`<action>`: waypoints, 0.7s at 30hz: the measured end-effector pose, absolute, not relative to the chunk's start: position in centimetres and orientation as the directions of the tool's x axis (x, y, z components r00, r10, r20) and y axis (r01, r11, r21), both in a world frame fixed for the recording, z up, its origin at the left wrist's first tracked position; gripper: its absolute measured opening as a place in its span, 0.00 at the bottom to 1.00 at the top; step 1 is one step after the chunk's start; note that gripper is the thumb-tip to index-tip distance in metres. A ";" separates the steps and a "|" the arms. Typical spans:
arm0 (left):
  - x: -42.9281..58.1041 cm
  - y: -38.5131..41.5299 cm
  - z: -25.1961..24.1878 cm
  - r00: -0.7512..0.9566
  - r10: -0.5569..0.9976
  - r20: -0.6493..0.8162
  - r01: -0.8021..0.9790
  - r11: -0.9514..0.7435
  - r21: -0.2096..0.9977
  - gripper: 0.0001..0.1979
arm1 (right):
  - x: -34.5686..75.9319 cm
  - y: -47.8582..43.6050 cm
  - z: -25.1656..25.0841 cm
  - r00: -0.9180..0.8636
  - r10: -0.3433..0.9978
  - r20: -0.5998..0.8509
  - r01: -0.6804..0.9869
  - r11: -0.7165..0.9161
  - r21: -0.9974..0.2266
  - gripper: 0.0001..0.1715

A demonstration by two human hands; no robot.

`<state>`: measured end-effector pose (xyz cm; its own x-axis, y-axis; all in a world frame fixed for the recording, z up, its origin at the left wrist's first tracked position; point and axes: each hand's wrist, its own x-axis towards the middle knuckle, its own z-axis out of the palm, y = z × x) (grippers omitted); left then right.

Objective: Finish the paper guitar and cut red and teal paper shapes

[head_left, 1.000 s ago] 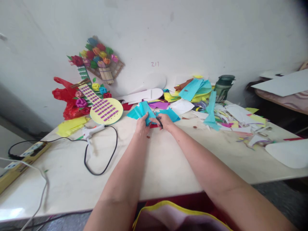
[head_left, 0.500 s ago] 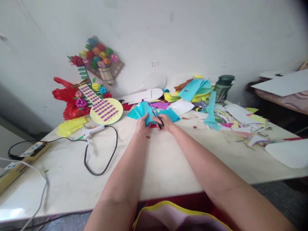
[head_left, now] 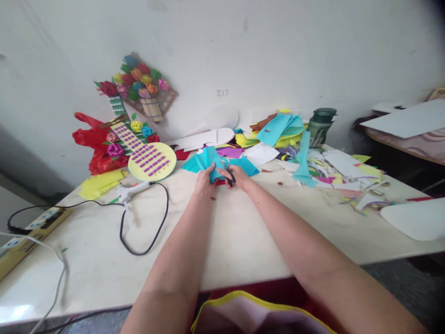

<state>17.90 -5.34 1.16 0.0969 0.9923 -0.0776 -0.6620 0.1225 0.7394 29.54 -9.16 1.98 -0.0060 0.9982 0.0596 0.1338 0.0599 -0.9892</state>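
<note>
Both of my arms reach out to the middle of the table. My left hand (head_left: pixel 205 182) is closed on a folded piece of turquoise paper (head_left: pixel 207 160) and holds it up off the table. My right hand (head_left: pixel 237 177) is closed round the black handles of a pair of scissors (head_left: pixel 227 175), whose blades point up into the turquoise paper. A small red scrap lies just under my hands.
A white glue gun (head_left: pixel 134 190) with a black cord lies to the left, near a yellow paper guitar (head_left: pixel 148 157), paper flowers and a red bag. Coloured paper scraps and a dark green bottle (head_left: pixel 320 126) crowd the right back. A power strip (head_left: pixel 31 227) sits far left.
The scissor blades have gone up into the turquoise paper since the first frame. The view has shifted slightly; my hands stay in the same place.
</note>
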 end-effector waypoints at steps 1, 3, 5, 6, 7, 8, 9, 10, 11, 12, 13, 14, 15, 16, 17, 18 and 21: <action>17.9 -5.4 1.2 0.101 0.992 -0.071 -0.658 0.121 0.743 0.10 | 29.5 -9.2 2.0 0.001 0.998 0.057 0.132 0.056 -0.990 0.21; 18.0 -5.4 1.2 0.107 0.992 -0.061 -0.652 0.116 0.750 0.10 | 29.6 -9.2 2.1 0.009 0.998 0.061 0.121 0.060 -0.991 0.20; 18.0 -5.3 1.2 0.113 0.992 -0.058 -0.646 0.118 0.754 0.10 | 29.6 -9.3 2.1 0.006 0.997 0.076 0.108 0.075 -0.991 0.20; 18.0 -5.3 1.1 0.118 0.991 -0.062 -0.642 0.124 0.757 0.09 | 29.5 -9.3 2.1 0.004 0.996 0.084 0.105 0.083 -0.991 0.19; 18.1 -5.3 1.1 0.124 0.990 -0.070 -0.636 0.133 0.760 0.08 | 29.5 -9.3 2.1 0.005 0.996 0.089 0.105 0.088 -0.991 0.19; 18.1 -5.2 1.1 0.128 0.988 -0.080 -0.629 0.144 0.764 0.08 | 29.5 -9.3 2.1 0.008 0.996 0.091 0.108 0.090 -0.990 0.19; 18.2 -5.3 1.1 0.130 0.987 -0.092 -0.624 0.154 0.766 0.08 | 29.5 -9.3 2.2 0.014 0.995 0.094 0.111 0.092 -0.990 0.20; 18.2 -5.3 1.2 0.130 0.986 -0.102 -0.622 0.161 0.766 0.08 | 29.5 -9.3 2.2 0.019 0.995 0.101 0.113 0.098 -0.989 0.20; 18.3 -5.4 1.2 0.128 0.986 -0.109 -0.623 0.166 0.764 0.08 | 29.4 -9.3 2.2 0.025 0.994 0.110 0.114 0.107 -0.988 0.20; 18.3 -5.5 1.3 0.123 0.986 -0.114 -0.628 0.167 0.760 0.08 | 29.4 -9.3 2.2 0.031 0.992 0.121 0.114 0.117 -0.987 0.20; 18.4 -5.6 1.4 0.118 0.986 -0.117 -0.634 0.166 0.755 0.08 | 29.4 -9.3 2.2 0.036 0.991 0.130 0.113 0.125 -0.986 0.20; 18.4 -5.6 1.5 0.114 0.986 -0.121 -0.639 0.167 0.751 0.08 | 29.4 -9.3 2.2 0.040 0.990 0.136 0.115 0.131 -0.985 0.20; 18.5 -5.7 1.5 0.112 0.986 -0.127 -0.642 0.169 0.748 0.08 | 29.4 -9.2 2.2 0.042 0.989 0.138 0.117 0.133 -0.984 0.20; 18.5 -5.7 1.6 0.107 0.985 -0.133 -0.642 0.170 0.747 0.08 | 29.5 -9.2 2.1 0.043 0.989 0.139 0.118 0.133 -0.984 0.20; 18.5 -5.7 1.6 0.096 0.986 -0.136 -0.642 0.166 0.749 0.09 | 29.5 -9.1 2.1 0.045 0.990 0.137 0.116 0.131 -0.985 0.20; 18.5 -5.7 1.6 0.085 0.987 -0.135 -0.641 0.158 0.752 0.09 | 29.5 -9.0 2.0 0.051 0.990 0.135 0.112 0.129 -0.985 0.19; 18.3 -5.6 1.5 0.049 0.991 -0.121 -0.637 0.125 0.761 0.11 | 29.6 -8.6 1.7 0.086 0.986 0.141 0.085 0.134 -0.987 0.17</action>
<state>18.33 -5.61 1.54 0.0493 0.9914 -0.1213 -0.6367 0.1248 0.7609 29.57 -8.64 1.65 0.0863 0.9862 0.1413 0.0849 0.1340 -0.9873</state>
